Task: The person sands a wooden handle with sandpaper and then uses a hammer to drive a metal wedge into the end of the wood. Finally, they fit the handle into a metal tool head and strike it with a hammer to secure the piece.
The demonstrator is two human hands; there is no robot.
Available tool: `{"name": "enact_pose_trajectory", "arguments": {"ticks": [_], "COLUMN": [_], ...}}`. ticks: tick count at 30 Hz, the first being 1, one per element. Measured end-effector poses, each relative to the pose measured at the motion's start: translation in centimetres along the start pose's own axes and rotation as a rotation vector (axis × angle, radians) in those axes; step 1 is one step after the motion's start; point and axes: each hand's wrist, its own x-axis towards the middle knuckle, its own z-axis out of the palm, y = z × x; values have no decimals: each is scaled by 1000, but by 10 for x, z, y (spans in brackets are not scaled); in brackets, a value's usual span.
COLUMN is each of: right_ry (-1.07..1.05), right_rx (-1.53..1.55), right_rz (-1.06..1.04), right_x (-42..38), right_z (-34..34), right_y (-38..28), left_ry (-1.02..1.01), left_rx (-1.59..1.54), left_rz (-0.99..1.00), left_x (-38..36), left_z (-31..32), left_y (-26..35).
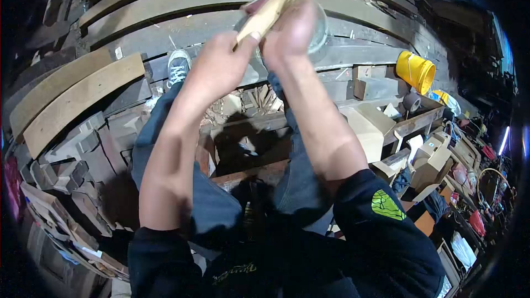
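Note:
A pale, carved-looking wooden piece [269, 12] slants upward at the top centre. My left hand [225, 58] is closed round its lower end, thumb along the wood. Smeared by motion, my right hand [292, 27] is against the right side of the piece; its fingers cannot be made out. A dark reddish flat thing [264, 1] shows behind the wood, partly hidden. The rim of a clear round container [321, 33] appears behind my right hand.
Long curved-looking boards [182, 0] cross the top. Wooden blocks [83, 143] lie at left. Between my legs is a dark open box [251, 179] with scraps beyond. A yellow bucket [415, 72], cardboard boxes [361, 132] and clutter fill the right.

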Motion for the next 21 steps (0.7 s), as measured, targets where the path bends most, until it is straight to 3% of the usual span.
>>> {"name": "enact_pose_trajectory", "arguments": {"ticks": [1,2,5,7,8,10,11,13,15,17,18,20,21], "right_ry": [-7,-209,-75,-1,-24,-192,-53,77,155,-49,-109,-30,20], "right_rx": [-64,-118,151,180,105,-66,-57,40,94,-84,16,-59,-27], "right_rz": [-64,14,126,60,28,67,-36,135,150,72,83,51,98], "right_x": [-5,-6,10,8,5,-11,-6,2,11,2,-4,-6,0], "right_z": [11,-2,-27,-17,-9,1,0,-12,-22,-15,-3,-2,-12], "right_y": [6,13,2,-5,2,7,14,1,-11,1,7,11,8], "left_ry": [91,86,-125,-141,-139,108,34,-124,-88,8,72,114,-18], "left_rx": [6,12,104,48,43,55,70,-12,14,18,35,59,56], "left_rz": [50,43,-137,-124,-116,-44,-52,-102,-41,-2,-5,-16,-101], "left_x": [1,1,-4,-3,0,2,0,-5,-2,-1,1,-1,-5], "left_z": [1,1,-7,-7,-5,-3,-5,-6,-1,3,1,2,0], "left_y": [0,-1,9,7,5,6,4,6,-2,-5,-2,1,8]}}
